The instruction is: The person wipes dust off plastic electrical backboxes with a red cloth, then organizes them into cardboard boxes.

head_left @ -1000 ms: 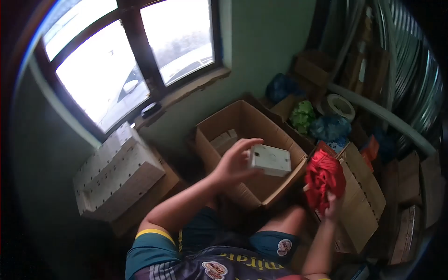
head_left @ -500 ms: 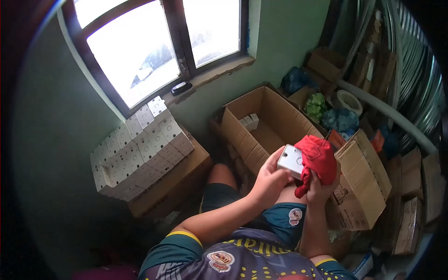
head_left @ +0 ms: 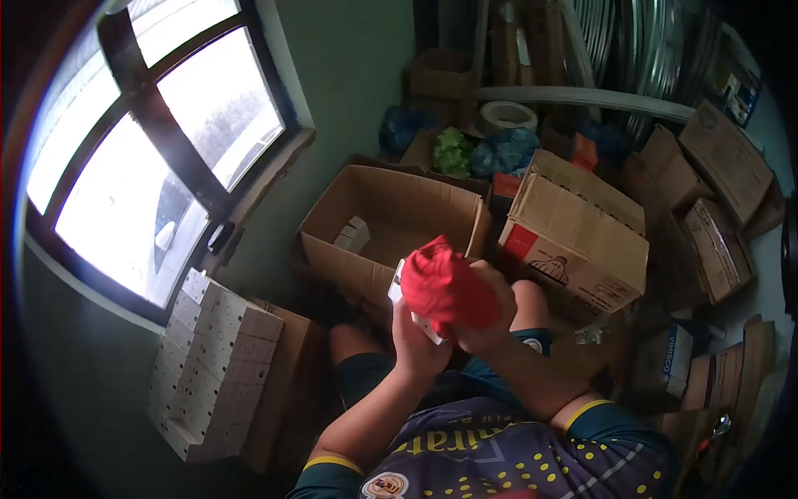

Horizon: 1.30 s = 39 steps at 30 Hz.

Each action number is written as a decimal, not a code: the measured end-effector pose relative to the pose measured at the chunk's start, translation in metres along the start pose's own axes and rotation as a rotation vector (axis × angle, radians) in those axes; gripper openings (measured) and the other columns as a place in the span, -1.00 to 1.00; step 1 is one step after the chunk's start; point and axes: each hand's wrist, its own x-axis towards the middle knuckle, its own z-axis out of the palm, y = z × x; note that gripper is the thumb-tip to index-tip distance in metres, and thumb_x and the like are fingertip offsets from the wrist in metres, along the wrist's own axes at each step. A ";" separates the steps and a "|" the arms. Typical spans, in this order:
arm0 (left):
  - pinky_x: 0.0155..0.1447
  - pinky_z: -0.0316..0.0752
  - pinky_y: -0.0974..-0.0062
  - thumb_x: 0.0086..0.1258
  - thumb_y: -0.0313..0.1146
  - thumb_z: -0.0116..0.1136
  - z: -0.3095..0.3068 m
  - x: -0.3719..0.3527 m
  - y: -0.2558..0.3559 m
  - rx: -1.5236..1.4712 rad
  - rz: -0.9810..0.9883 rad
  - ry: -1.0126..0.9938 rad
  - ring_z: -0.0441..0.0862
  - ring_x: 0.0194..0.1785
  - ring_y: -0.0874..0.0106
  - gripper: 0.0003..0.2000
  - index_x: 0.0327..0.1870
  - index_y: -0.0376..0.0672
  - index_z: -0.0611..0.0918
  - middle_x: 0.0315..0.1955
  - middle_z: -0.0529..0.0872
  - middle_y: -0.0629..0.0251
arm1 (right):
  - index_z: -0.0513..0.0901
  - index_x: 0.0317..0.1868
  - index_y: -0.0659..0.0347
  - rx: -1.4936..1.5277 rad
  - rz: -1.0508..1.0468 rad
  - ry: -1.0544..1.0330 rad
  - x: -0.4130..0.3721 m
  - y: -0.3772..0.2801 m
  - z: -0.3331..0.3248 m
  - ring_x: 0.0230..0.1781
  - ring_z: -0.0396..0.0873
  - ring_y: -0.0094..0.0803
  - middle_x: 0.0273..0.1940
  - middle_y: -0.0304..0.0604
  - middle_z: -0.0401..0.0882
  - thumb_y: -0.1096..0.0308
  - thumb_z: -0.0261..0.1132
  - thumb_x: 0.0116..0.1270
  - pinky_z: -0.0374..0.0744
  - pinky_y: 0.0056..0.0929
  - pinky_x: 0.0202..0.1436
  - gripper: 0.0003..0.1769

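My left hand is closed round a white electrical box in front of my lap. Most of that box is hidden behind a red cloth, so only its left and lower edges show. My right hand grips the cloth and presses it over the box's face. To the left, similar white boxes with round marks stand stacked in rows on a brown carton. Beyond my hands, an open cardboard box has a few white boxes in its left corner.
A closed carton with a red patch stands right of the open box. Behind are a green bag, blue bags, a tape roll and coiled tubing. Flattened cartons lean at right. The window is at left.
The view has swung to the right. The red cloth has moved from the box's right side across its face, and the box is turned more on edge.
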 end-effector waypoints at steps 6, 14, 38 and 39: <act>0.27 0.56 0.23 0.62 -0.18 0.01 0.011 0.017 -0.014 0.278 0.149 0.108 0.61 0.18 0.18 -0.56 0.41 -0.15 0.39 0.20 0.57 0.05 | 0.41 0.35 0.29 0.172 0.321 0.179 -0.003 -0.012 0.002 0.23 0.52 -0.22 0.20 0.03 0.53 0.26 0.40 0.31 0.47 -0.23 0.32 -0.35; 0.45 0.45 0.21 0.70 -0.05 -0.15 0.024 0.021 -0.034 0.536 0.182 -0.019 0.45 0.42 0.21 -0.50 0.52 -0.09 0.26 0.32 0.52 0.11 | 0.12 0.58 0.33 -0.173 0.050 -0.056 -0.003 -0.009 -0.040 0.58 0.17 0.04 0.53 0.21 0.18 0.26 0.36 0.26 0.11 -0.07 0.64 -0.06; 0.19 0.52 0.47 0.63 -0.31 0.12 0.052 0.042 -0.040 0.437 0.283 0.096 0.54 0.09 0.49 -0.58 0.35 -0.04 0.23 0.05 0.54 0.27 | 0.01 0.61 0.42 -0.146 -0.021 0.312 -0.003 -0.004 -0.006 0.51 0.31 0.03 0.53 0.22 0.17 0.17 0.15 0.45 0.31 -0.08 0.54 -0.13; 0.22 0.51 0.48 0.63 -0.30 0.12 0.050 0.045 -0.038 0.430 0.301 0.096 0.55 0.13 0.48 -0.57 0.37 -0.04 0.23 0.09 0.56 0.24 | -0.13 0.64 0.41 -0.296 0.009 0.272 -0.005 -0.003 -0.004 0.59 0.15 0.06 0.60 0.25 0.01 -0.20 0.06 0.51 0.18 -0.03 0.60 0.03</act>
